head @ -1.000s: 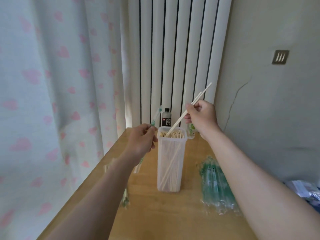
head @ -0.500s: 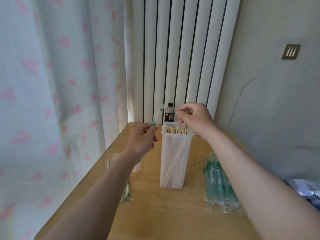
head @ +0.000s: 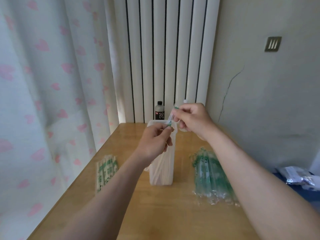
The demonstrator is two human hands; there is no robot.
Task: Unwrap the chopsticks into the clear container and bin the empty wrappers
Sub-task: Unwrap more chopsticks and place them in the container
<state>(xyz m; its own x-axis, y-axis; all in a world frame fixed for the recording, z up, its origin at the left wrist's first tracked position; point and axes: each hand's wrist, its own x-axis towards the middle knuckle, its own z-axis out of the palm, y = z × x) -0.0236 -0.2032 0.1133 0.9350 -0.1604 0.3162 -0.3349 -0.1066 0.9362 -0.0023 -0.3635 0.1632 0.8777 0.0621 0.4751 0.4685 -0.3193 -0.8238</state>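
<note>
A tall clear container with bare wooden chopsticks inside stands mid-table. Above its rim I hold an empty clear wrapper with green print between both hands. My left hand pinches its lower end, in front of the container's top. My right hand pinches its upper end, just right of the rim. A stack of wrapped chopsticks lies at the left table edge. A pile of empty green-printed wrappers lies right of the container.
The wooden table runs to a white radiator at the back. A dark soda bottle stands by the radiator. A heart-patterned curtain hangs left. Crumpled plastic bags lie at the far right.
My right hand dropped the chopsticks into the container, then moved over and took the top end of the wrapper my left hand holds. The view tilted down, showing more of the table.
</note>
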